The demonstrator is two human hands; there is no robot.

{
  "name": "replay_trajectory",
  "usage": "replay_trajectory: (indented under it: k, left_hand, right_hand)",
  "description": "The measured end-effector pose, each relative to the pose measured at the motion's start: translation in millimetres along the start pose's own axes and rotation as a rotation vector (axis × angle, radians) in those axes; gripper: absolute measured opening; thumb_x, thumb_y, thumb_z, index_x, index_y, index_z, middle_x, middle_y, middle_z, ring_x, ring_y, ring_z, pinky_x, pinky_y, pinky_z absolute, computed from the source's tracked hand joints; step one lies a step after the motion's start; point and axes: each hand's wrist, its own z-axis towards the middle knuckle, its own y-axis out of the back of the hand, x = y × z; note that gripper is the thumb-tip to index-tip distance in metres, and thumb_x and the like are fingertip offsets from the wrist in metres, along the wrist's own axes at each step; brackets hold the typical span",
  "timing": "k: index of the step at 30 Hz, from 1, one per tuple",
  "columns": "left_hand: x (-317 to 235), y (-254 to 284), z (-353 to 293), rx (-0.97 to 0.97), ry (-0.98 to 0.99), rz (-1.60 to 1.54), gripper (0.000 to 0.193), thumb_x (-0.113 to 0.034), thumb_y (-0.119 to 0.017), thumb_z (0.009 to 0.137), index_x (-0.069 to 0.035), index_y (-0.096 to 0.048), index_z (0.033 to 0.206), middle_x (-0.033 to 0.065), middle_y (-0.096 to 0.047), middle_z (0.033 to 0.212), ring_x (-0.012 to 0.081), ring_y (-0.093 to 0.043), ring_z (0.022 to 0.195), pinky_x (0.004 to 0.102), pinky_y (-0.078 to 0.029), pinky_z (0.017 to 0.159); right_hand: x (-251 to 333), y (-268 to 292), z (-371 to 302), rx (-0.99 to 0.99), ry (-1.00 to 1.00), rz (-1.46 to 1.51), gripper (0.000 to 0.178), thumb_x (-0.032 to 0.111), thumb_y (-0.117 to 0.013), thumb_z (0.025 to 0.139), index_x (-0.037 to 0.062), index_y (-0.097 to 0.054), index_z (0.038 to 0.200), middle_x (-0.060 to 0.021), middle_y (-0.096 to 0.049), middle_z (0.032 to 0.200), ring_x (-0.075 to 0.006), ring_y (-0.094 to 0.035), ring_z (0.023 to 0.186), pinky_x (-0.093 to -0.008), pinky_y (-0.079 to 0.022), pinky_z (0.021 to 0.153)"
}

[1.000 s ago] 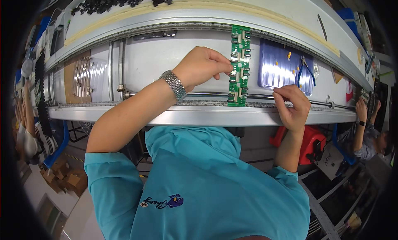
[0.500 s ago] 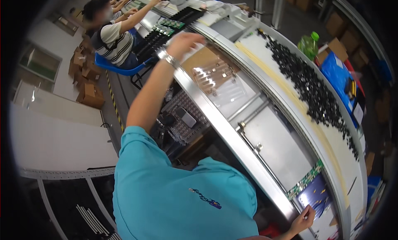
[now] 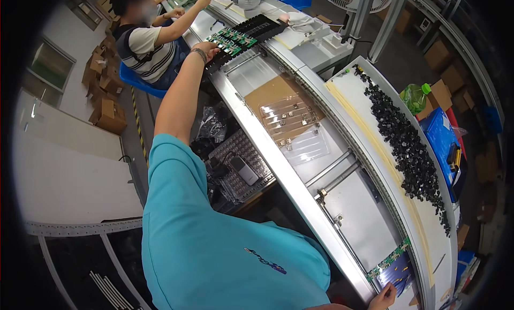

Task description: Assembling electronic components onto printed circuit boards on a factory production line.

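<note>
Away from the long green circuit-board strip [image 3: 389, 260] lying across the silver metal rails [image 3: 284, 173], the person's bare left hand [image 3: 207, 49] has moved, in the head view, to the flat green circuit boards [image 3: 231, 40] on the black ribbed rack [image 3: 264, 27], so work now centres there; whether it grips one, I cannot tell. Fingertips close together, the bare right hand [image 3: 383, 297] is just beside the translucent violet plastic tray [image 3: 386, 278]; whether it holds anything is unclear.

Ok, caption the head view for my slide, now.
Left hand at the green boards on a black rack, right hand beside a blue tray.
</note>
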Motion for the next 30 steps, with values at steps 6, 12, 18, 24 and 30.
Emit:
replay_trajectory:
  k: [6,12,18,24,30]
  left_hand:
    - [1.8,2.1,24.5,0.095,0.087,0.009,0.01,-0.005,-0.069,0.093,0.0,-0.066,0.101,0.0108,-0.074,0.081,0.0082,-0.055,0.047,0.0157,-0.028,0.035]
    - [-1.0,-7.0,1.8,0.051,0.058,0.134,0.009,-0.005,-0.071,0.092,0.0,-0.069,0.1,0.0065,-0.071,0.07,0.0057,-0.049,0.042,0.0165,-0.028,0.034]
    - [-5.4,-22.4,-66.3,0.114,-0.036,0.147,0.011,-0.005,-0.071,0.092,0.0,-0.069,0.102,0.0044,-0.069,0.069,0.0047,-0.046,0.042,0.0165,-0.027,0.035]
    - [-19.3,-13.5,-142.2,0.206,-0.152,0.149,0.014,-0.005,-0.071,0.093,0.001,-0.069,0.106,0.0022,-0.066,0.07,0.0037,-0.043,0.044,0.0165,-0.026,0.037]
    - [-25.3,-12.2,-223.9,0.322,-0.255,0.161,0.017,-0.005,-0.07,0.094,0.002,-0.069,0.109,0.0001,-0.063,0.072,0.0027,-0.04,0.046,0.0164,-0.024,0.039]
  right_hand:
    - [4.0,-1.0,-1.9,0.007,-0.078,-0.042,0.022,0.015,-0.069,0.099,-0.006,-0.075,0.102,-0.0191,-0.074,0.088,-0.0312,-0.068,0.077,-0.0362,-0.056,0.075]
    - [-12.3,-5.1,-0.7,0.001,-0.063,0.019,0.025,0.019,-0.069,0.099,-0.0051,-0.076,0.102,-0.0189,-0.074,0.088,-0.0318,-0.068,0.078,-0.0365,-0.056,0.076]
    - [-23.9,-5.3,-1.4,0.011,-0.068,-0.015,0.029,0.023,-0.069,0.099,-0.0046,-0.076,0.102,-0.0187,-0.074,0.088,-0.0315,-0.068,0.078,-0.0371,-0.056,0.076]
    - [-8.3,-3.1,1.7,0.065,-0.107,-0.06,0.031,0.026,-0.069,0.099,-0.0044,-0.075,0.103,-0.0185,-0.074,0.087,-0.0322,-0.068,0.078,-0.0374,-0.056,0.076]
    - [-16.2,-2.9,-1.1,0.081,-0.038,-0.019,0.027,0.023,-0.067,0.1,-0.0031,-0.074,0.101,-0.015,-0.072,0.085,-0.0285,-0.064,0.075,-0.0362,-0.052,0.072]
